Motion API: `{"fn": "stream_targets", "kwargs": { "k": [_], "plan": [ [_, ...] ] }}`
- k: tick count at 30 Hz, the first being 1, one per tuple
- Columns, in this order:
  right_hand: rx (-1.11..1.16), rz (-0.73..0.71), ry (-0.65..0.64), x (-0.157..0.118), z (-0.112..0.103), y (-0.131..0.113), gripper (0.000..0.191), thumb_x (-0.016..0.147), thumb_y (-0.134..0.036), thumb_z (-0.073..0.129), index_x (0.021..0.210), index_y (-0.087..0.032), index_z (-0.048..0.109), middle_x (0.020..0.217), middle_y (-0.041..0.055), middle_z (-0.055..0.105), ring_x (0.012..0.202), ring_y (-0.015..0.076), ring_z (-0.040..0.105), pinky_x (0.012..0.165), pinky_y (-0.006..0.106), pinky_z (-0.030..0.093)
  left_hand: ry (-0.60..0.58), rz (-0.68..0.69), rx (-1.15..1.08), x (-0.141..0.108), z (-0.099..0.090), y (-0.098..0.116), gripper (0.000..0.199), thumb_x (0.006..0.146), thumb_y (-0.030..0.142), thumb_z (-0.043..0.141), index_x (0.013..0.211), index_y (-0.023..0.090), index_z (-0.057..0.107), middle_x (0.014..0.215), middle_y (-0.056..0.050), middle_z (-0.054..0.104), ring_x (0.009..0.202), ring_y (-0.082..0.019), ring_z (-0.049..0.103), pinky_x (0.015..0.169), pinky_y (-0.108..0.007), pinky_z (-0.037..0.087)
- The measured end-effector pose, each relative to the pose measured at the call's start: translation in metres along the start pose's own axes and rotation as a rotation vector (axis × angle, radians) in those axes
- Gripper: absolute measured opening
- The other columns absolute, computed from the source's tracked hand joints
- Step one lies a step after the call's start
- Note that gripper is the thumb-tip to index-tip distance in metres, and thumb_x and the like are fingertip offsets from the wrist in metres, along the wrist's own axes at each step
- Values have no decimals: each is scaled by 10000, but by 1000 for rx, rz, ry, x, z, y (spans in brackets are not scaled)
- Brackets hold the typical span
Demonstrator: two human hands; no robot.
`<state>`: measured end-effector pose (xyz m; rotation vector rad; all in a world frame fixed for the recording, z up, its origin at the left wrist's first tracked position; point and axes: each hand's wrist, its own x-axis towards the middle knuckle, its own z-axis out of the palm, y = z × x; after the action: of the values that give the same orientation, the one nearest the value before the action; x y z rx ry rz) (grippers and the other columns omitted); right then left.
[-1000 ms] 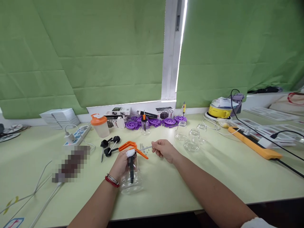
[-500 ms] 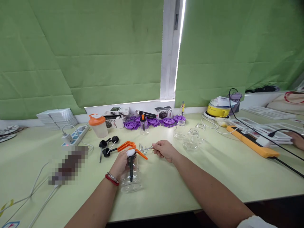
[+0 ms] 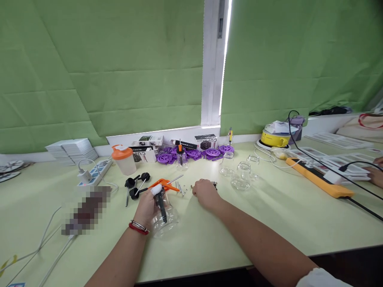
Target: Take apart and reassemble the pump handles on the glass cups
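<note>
My left hand (image 3: 146,209), its thumb tip wrapped in white, is closed around the neck of a clear glass jar (image 3: 167,225). A black grinder-like shaft (image 3: 161,209) hangs inside the jar, which is tilted. A thin metal rod (image 3: 176,179) sticks out slantwise at its top, beside orange handle pieces (image 3: 171,186) on the table. My right hand (image 3: 206,194) is curled low over the table, its fingertips mostly hidden. Small springs (image 3: 213,183) show just behind it, and metal rods (image 3: 180,188) with tiny parts lie to its left.
Black crank parts (image 3: 134,193) lie left. An orange-lidded shaker (image 3: 124,159), purple plastic parts (image 3: 194,153) and a second grinder assembly (image 3: 180,157) stand behind. Several glass jars (image 3: 241,179) are at right, with an orange power strip (image 3: 320,177) beyond. Another person's hand (image 3: 375,175) shows far right.
The metal rod has left my right hand and now sticks up from the jar's top. My right hand has moved down onto the table by the small parts. The jar has tilted.
</note>
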<state>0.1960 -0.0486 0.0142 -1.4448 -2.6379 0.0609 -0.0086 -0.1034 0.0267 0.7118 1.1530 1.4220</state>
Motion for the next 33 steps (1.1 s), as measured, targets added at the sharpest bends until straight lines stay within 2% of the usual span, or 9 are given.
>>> {"fn": "stream_targets", "kwargs": {
  "k": [6, 10, 13, 16, 20, 23, 29, 31, 33],
  "plan": [
    [80, 5, 106, -1, -3, -2, 179, 769, -57, 535, 796, -150, 686, 835, 122, 669, 881, 241, 570, 770, 331, 374, -35, 114, -61, -1, -3, 1, 291, 643, 337, 727, 793, 135, 582, 589, 2, 617, 489, -143, 583, 479, -258, 464],
    [729, 117, 206, -23, -18, -12, 322, 890, -430, 468, 822, -172, 649, 885, 94, 640, 877, 221, 570, 776, 337, 427, -68, 161, -51, -10, -2, 5, 296, 628, 323, 750, 790, 129, 595, 693, -51, 676, 648, -197, 655, 588, -282, 493],
    [1500, 265, -107, -50, -26, -31, 533, 839, -667, 359, 1020, -210, 566, 964, 78, 601, 775, 201, 599, 615, 333, 484, -85, 195, -9, -21, 6, 4, 339, 630, 332, 755, 859, 134, 603, 723, -61, 680, 690, -204, 650, 585, -268, 468],
    [1869, 336, -358, -73, -27, -47, 549, 739, -652, 554, 1089, -237, 475, 924, 42, 590, 644, 169, 601, 582, 359, 503, -104, 252, 115, -28, 13, 0, 303, 671, 348, 725, 879, 161, 609, 766, -50, 677, 692, -186, 623, 610, -275, 465],
    [1857, 398, -193, -83, -24, -52, 527, 652, -489, 734, 1008, -181, 497, 795, 14, 583, 603, 121, 560, 574, 266, 457, -148, 401, 408, -31, 14, 1, 188, 721, 340, 674, 800, 171, 657, 650, -10, 599, 605, -150, 539, 545, -239, 416],
    [1644, 330, -20, -88, -21, -44, 567, 661, -452, 738, 1105, -190, 501, 961, 50, 584, 781, 160, 587, 672, 286, 483, -203, 407, 505, -31, 13, 4, 171, 716, 350, 672, 729, 181, 650, 537, 20, 502, 486, -117, 441, 441, -219, 343],
    [730, -257, 450, -102, -15, -24, 521, 720, -324, 706, 1203, -267, 518, 1253, 109, 467, 1239, 301, 392, 1061, 508, 285, -179, 62, 441, -33, 24, -1, 423, 741, 549, 571, 543, 192, 463, 455, 40, 388, 368, -83, 328, 311, -195, 252],
    [758, -196, 473, -101, -14, -21, 617, 722, -404, 698, 1271, -269, 451, 1294, 124, 432, 1261, 311, 375, 1040, 514, 320, -165, 50, 428, -34, 28, -3, 441, 746, 558, 561, 537, 192, 433, 450, 43, 387, 357, -75, 324, 303, -184, 240],
    [1003, -6, 297, -99, -15, -19, 674, 785, -552, 566, 1340, -238, 347, 1280, 157, 448, 1158, 300, 492, 896, 479, 464, -133, 100, 439, -35, 30, -3, 413, 738, 526, 587, 546, 192, 439, 442, 48, 389, 353, -76, 342, 301, -178, 250]
  ]
}}
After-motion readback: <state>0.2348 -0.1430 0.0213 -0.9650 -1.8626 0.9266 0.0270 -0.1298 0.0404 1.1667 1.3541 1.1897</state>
